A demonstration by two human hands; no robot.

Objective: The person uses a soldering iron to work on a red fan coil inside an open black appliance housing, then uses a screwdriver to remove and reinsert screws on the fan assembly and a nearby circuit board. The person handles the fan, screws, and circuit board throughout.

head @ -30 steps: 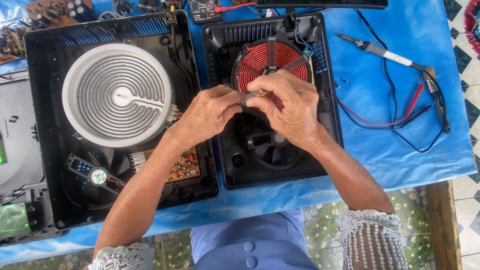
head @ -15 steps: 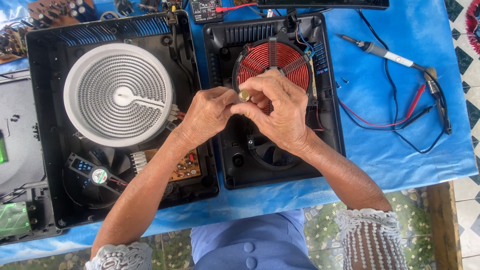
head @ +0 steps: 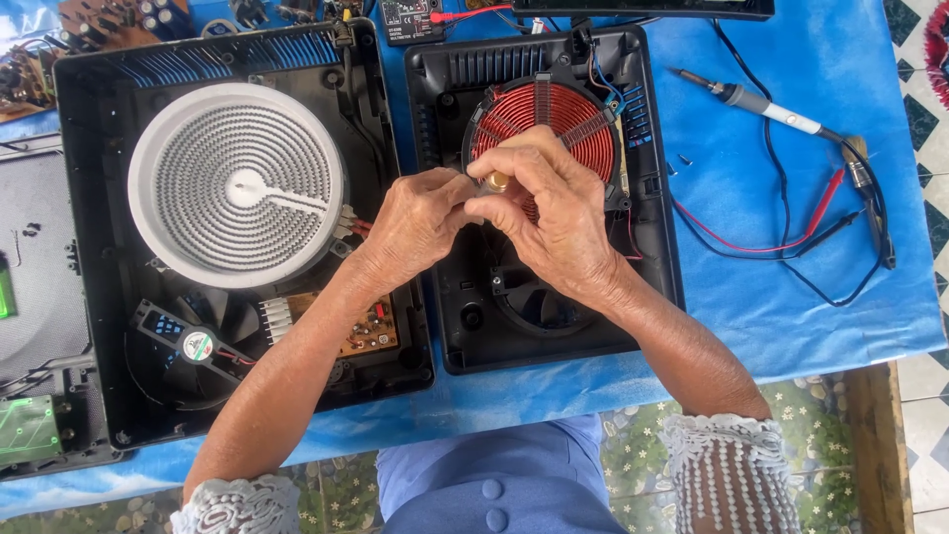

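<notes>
From the head view, the left hand (head: pixel 420 222) and the right hand (head: pixel 554 213) met over the red coil (head: pixel 578 119) of the smaller opened cooker (head: pixel 652 257), both grips pinching one small brass part (head: pixel 497 182) between fingertips. Beside it on the blue-covered desk (head: pixel 791 287) lay a larger opened cooker (head: pixel 89 326) with a white round heater (head: pixel 237 183), and a probe (head: pixel 761 102) with red and black wires (head: pixel 781 242) lay well apart on the right.

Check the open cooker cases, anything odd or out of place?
Mostly orderly. In the left case, the small fan lies askew, seemingly out of its mount. Both hands pinch a small brass part over the red coil.
</notes>
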